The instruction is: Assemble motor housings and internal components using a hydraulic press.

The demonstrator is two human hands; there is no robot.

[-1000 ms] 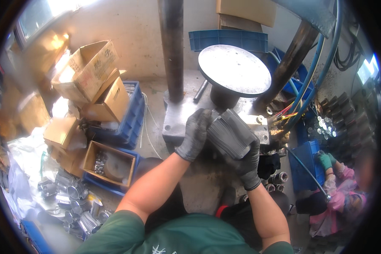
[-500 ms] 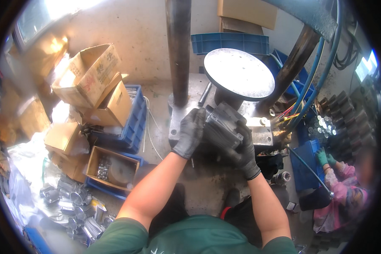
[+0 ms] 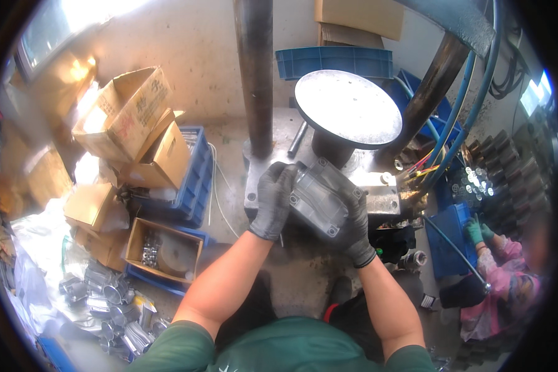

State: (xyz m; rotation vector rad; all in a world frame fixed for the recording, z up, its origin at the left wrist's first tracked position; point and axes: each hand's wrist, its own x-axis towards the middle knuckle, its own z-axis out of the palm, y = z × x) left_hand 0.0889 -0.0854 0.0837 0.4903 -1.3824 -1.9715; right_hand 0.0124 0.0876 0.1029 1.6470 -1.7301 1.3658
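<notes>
Between my two dark-gloved hands is a dark grey metal block (image 3: 320, 199), rectangular, with a smoothly hollowed face and a round hole at each corner. My left hand (image 3: 273, 197) grips its left side, the thumb along the upper left edge. The right side is held by my right hand (image 3: 357, 230), whose fingers partly wrap behind it and are partly hidden. The block is tilted, its hollowed face turned up toward me, and it is held in front of a machine base (image 3: 254, 162). Just beyond it stands a round metal plate (image 3: 348, 106) on a thick dark post.
Steel columns (image 3: 254, 74) rise from the base, and a short metal rod (image 3: 298, 139) lies on it. Cardboard boxes (image 3: 121, 115), a blue crate (image 3: 195, 180) and shiny metal parts (image 3: 115, 304) stand at left. Blue hoses (image 3: 462, 124) hang at right, near a co-worker's green-gloved hands (image 3: 473, 230).
The block has turned in my hands, so its hollowed face now shows toward me. My right hand has shifted slightly down along its side.
</notes>
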